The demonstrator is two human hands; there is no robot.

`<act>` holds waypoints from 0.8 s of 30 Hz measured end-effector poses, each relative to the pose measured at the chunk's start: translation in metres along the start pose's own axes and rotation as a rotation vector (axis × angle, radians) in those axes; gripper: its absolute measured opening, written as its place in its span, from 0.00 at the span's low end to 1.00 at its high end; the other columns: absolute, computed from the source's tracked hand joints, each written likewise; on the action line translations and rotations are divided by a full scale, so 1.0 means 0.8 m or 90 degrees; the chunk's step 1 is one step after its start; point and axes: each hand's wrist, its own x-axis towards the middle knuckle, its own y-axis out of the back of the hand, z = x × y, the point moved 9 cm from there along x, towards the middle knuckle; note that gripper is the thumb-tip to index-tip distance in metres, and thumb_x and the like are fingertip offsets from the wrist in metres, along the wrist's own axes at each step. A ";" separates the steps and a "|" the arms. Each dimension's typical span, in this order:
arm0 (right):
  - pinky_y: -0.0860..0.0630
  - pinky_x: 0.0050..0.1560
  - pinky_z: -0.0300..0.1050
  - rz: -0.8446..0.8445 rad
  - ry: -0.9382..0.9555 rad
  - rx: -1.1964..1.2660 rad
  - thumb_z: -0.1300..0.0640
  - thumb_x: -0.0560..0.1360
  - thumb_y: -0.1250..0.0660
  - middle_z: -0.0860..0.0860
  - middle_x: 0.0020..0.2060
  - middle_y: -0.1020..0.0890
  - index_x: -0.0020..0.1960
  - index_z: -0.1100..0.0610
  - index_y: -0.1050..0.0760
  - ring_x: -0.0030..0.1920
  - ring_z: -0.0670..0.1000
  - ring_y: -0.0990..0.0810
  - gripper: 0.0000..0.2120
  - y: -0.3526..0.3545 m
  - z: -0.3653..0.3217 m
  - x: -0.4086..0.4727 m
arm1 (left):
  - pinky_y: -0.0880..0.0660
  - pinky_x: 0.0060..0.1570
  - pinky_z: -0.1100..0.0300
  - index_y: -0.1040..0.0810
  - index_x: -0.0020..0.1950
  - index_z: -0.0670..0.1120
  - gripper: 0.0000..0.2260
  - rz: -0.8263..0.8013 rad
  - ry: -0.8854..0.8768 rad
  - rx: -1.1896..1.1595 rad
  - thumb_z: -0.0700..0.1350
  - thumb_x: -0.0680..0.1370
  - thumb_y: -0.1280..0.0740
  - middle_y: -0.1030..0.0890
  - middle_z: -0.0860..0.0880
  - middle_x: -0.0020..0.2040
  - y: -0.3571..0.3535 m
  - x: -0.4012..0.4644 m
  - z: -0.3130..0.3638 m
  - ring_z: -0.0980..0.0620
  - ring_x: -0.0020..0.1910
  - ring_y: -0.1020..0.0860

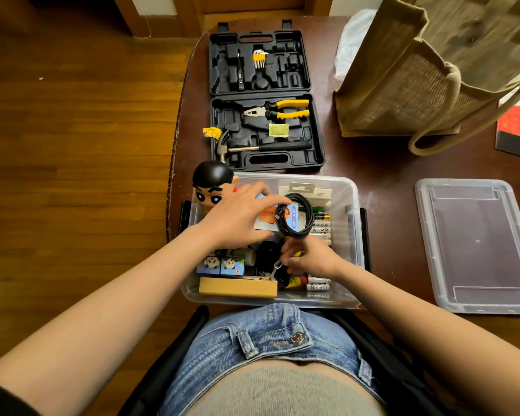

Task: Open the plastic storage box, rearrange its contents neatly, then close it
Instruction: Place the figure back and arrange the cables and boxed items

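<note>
both hands work inside the clear plastic storage box (350, 235), which sits open at the near edge of the dark brown desk (388, 175).

left hand (237, 219) grips a blue and white mini fan carton (293, 219) with curled fingers, a black coiled cable (302, 217) lying across that carton. right hand (308, 259) pinches something small low in the box; what it is cannot be told. beside it lie white batteries (321, 229), a pale wooden block (237, 287) along the near wall, two panda-print cubes (221, 265), and a black-haired cartoon figure (213, 187) at the far left corner. clear box lid (478, 247) rests apart to the right. open black tool case (264, 97) lies beyond; brown jute bag (427, 70) stands far right.
</note>
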 end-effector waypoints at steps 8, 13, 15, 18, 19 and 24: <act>0.28 0.46 0.42 -0.106 0.202 -0.670 0.55 0.74 0.36 0.50 0.54 0.18 0.64 0.43 0.27 0.54 0.55 0.21 0.19 -0.049 -0.019 -0.005 | 0.48 0.70 0.42 0.33 0.70 0.59 0.27 0.035 -0.004 0.005 0.57 0.72 0.30 0.29 0.52 0.56 0.008 -0.002 0.000 0.52 0.58 0.30; 0.27 0.42 0.47 -0.073 0.241 -0.770 0.52 0.75 0.39 0.54 0.49 0.18 0.61 0.49 0.31 0.49 0.59 0.20 0.15 -0.050 -0.019 -0.003 | 0.48 0.70 0.42 0.34 0.70 0.60 0.27 0.031 -0.003 0.012 0.57 0.72 0.31 0.29 0.52 0.57 0.007 -0.002 0.000 0.52 0.58 0.29; 0.28 0.39 0.46 -0.067 0.233 -0.727 0.50 0.72 0.36 0.53 0.49 0.19 0.60 0.49 0.31 0.48 0.59 0.20 0.17 -0.039 -0.018 -0.005 | 0.46 0.68 0.44 0.34 0.70 0.60 0.27 0.030 -0.002 0.014 0.58 0.73 0.31 0.30 0.51 0.57 0.008 -0.002 0.000 0.51 0.57 0.29; 0.33 0.39 0.43 -0.056 0.210 -0.618 0.49 0.69 0.33 0.51 0.51 0.20 0.61 0.48 0.31 0.50 0.56 0.22 0.21 -0.019 -0.012 -0.012 | 0.45 0.67 0.46 0.34 0.70 0.61 0.27 0.034 -0.001 0.010 0.58 0.73 0.32 0.30 0.52 0.56 0.008 -0.001 -0.002 0.52 0.57 0.30; 0.33 0.40 0.42 -0.053 0.198 -0.577 0.49 0.69 0.33 0.50 0.52 0.20 0.61 0.48 0.30 0.50 0.54 0.22 0.21 -0.012 -0.009 -0.013 | 0.46 0.67 0.46 0.34 0.70 0.61 0.27 0.033 0.001 0.007 0.59 0.73 0.32 0.30 0.52 0.56 0.007 -0.001 -0.002 0.52 0.57 0.30; 0.34 0.41 0.41 -0.063 0.145 -0.493 0.53 0.69 0.32 0.47 0.44 0.26 0.61 0.50 0.28 0.44 0.49 0.28 0.20 0.004 -0.007 -0.011 | 0.46 0.68 0.44 0.34 0.70 0.61 0.26 0.030 0.006 -0.018 0.59 0.73 0.32 0.30 0.53 0.55 0.008 0.000 -0.003 0.52 0.56 0.30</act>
